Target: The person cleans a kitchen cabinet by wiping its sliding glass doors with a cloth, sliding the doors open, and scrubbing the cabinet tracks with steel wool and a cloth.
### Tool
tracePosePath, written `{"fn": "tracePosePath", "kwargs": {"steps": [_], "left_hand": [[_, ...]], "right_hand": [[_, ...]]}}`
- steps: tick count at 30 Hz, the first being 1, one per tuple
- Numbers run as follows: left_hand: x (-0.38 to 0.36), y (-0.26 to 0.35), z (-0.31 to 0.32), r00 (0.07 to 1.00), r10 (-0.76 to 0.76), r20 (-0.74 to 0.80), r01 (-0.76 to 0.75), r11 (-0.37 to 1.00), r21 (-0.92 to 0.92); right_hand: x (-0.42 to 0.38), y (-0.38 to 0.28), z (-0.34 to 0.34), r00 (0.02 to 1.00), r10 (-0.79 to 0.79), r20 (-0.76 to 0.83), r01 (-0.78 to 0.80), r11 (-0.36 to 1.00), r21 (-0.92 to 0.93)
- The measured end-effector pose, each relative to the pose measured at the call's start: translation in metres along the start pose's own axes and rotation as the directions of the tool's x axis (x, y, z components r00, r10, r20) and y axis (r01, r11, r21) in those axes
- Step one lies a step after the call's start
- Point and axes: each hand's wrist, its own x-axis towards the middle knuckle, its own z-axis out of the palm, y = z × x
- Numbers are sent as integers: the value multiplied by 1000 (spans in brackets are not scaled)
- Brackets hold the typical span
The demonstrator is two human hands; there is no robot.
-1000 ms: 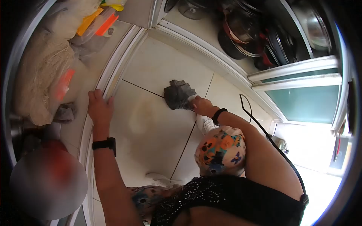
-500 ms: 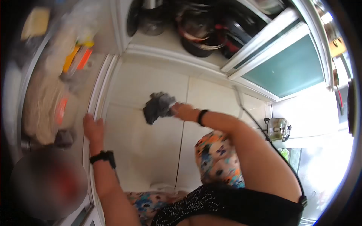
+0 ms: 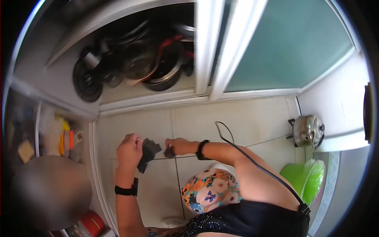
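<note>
My left hand, with a black band on its wrist, is closed on a dark grey cloth that hangs in folds from its fingers. Just to the right, the fingers of my right hand are pinched round a small dark bunch of cloth. A narrow strip of pale floor shows between the two pieces, and I cannot tell whether they are one cloth. Both hands are over the tiled floor, in front of the low cabinet.
Ahead, an open cabinet holds dark pots and a round black rack, beside a green sliding door. Packets fill shelves at left. A steel pot and green-lined bin stand right. A black cable crosses my right arm.
My left hand has left the cabinet edge and now grips the grey cloth. My right hand, which held the cloth over the floor, now has only a small bunch. The view has shifted.
</note>
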Motion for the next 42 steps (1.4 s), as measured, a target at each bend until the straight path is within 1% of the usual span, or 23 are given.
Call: {"fn": "tracePosePath", "kwargs": {"steps": [2,4,5,6,7,8,10,12,14,15,17,18,20,22,24,27,30,33,35,36,37,39,42], "left_hand": [[33,32,21,987,160,-23,-162,984,-72],[64,76,36,967,255,-15,-254,953,-166],[76,95,43,954,300,-24,-297,928,-226],[87,112,51,946,325,-8,-318,918,-238],[97,128,58,948,317,6,-302,908,-289],[100,133,60,952,305,18,-281,898,-340],[110,148,73,954,290,73,-261,927,-268],[117,146,84,972,224,72,-210,964,-164],[119,148,83,981,186,53,-176,972,-156],[115,137,77,990,138,26,-132,980,-152],[115,132,79,990,139,8,-136,979,-152],[114,126,78,983,181,-11,-181,973,-140],[112,122,77,978,207,-30,-209,970,-125],[110,123,74,970,231,-71,-238,966,-99],[109,128,67,977,201,-70,-209,970,-124],[106,123,63,980,185,-71,-193,973,-130],[107,125,61,978,196,-65,-202,973,-108],[105,123,59,986,163,-38,-167,976,-140],[107,123,56,989,143,-34,-147,973,-178],[108,121,53,990,133,-48,-140,973,-186],[105,118,52,991,123,-48,-130,973,-192],[102,105,49,991,130,-35,-134,971,-195],[107,104,53,983,175,-57,-182,968,-171]], "right_hand": [[-59,31,-32,996,51,-79,-9,888,461],[-117,104,-43,889,-57,-455,281,852,442],[-164,122,-60,852,234,-467,123,779,615],[-203,139,-76,706,471,-529,120,657,745],[-238,123,-104,465,682,-564,185,548,815],[-272,144,-114,402,690,-602,233,559,796],[-331,180,-149,154,741,-653,476,524,707],[-365,192,-194,-16,701,-713,530,611,588],[-381,212,-236,-118,795,-595,565,547,618],[-372,210,-252,-113,791,-601,562,550,618],[-356,219,-273,-312,772,-553,505,628,592],[-338,213,-273,-303,773,-557,502,626,596],[-288,191,-269,-419,743,-522,621,654,432],[-245,170,-244,-425,689,-587,652,683,330],[-215,136,-218,-304,713,-632,644,643,416],[-223,158,-214,-273,636,-721,624,688,371],[-293,190,-275,-409,678,-611,619,698,360],[-291,187,-284,-452,712,-537,655,674,342],[-247,185,-249,-454,639,-621,576,742,343],[-221,144,-230,-373,688,-623,589,694,414],[-206,142,-215,-373,690,-621,583,695,421],[-185,125,-194,-261,581,-771,516,759,397],[-250,172,-243,-404,596,-694,453,789,415]]}}
